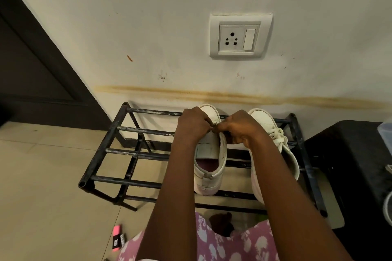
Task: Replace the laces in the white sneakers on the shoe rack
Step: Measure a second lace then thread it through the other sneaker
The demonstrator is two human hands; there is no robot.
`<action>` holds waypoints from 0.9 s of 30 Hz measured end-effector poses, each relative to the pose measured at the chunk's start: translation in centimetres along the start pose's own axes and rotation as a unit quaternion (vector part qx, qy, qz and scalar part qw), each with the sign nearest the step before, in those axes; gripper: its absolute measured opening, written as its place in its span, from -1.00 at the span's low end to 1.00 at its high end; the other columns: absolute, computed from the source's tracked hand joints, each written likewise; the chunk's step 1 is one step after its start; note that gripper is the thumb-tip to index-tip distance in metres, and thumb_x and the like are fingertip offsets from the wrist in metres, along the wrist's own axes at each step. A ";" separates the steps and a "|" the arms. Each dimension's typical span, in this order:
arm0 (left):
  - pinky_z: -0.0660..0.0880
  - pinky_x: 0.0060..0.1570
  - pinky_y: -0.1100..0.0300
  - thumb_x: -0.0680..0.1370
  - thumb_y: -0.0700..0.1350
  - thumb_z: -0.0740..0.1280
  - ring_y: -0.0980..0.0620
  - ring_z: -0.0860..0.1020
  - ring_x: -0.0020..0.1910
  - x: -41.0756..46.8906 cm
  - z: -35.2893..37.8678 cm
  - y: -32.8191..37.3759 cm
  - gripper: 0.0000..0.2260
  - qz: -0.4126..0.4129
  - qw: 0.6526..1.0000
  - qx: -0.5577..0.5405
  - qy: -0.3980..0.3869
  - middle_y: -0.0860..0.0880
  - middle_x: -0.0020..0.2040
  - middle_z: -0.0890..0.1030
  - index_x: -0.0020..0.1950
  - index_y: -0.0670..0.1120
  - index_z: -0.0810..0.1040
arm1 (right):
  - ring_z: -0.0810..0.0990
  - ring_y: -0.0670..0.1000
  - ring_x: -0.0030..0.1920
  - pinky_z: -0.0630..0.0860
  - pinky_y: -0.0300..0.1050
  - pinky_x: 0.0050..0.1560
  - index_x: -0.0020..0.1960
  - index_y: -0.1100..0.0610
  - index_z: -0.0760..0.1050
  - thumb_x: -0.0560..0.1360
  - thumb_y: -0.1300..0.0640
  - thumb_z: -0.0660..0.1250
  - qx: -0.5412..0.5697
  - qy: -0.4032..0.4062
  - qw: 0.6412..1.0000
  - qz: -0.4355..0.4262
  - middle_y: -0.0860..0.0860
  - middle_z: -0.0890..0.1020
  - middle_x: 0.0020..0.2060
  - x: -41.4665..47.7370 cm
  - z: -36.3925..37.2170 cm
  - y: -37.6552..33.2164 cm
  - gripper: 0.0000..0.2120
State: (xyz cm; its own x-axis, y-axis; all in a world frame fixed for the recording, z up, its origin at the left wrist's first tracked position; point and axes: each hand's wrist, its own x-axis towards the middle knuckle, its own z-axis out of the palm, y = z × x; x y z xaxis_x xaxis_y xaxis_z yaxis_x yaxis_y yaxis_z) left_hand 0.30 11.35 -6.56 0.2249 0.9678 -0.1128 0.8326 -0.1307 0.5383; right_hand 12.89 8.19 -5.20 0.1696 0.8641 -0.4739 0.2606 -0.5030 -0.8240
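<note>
I see the left hand (194, 125) and right hand (239, 130), fingers curled, pinching the left sneaker (210, 167) at its eyelets on the shoe rack (127, 181); right sneaker (273, 131) just beside, open bars leftward, wall (148, 27) far

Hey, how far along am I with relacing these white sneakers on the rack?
Done: the left sneaker shows a bare tongue, so its old lace looks out. In hand: the left hand and right hand pinch at that shoe's front eyelets, probably threading. Left: lacing it up, then the right sneaker, which is laced; whether with old or new lace, I cannot tell.
</note>
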 end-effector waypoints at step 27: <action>0.46 -0.06 0.21 0.41 -0.23 0.35 -0.10 0.58 0.01 0.1 1.2 0.7 -0.82 0.018 0.997 -0.072 -0.011 -0.17 -0.06 0.67 -0.07 -0.17 0.70 | 0.52 0.10 -0.32 0.49 -0.05 -0.26 -0.34 0.24 0.53 0.36 0.55 0.24 0.109 0.081 0.991 0.020 0.14 0.55 -0.35 1.0 -0.5 2.3 -0.73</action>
State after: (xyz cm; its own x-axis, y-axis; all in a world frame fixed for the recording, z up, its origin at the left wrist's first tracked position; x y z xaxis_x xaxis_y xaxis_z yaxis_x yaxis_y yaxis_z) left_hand 1.54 11.08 -7.16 0.2665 0.9576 -0.1089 0.7425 -0.1320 0.6567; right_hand 14.16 7.91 -7.39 0.3295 0.8212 -0.4659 0.0415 -0.5056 -0.8618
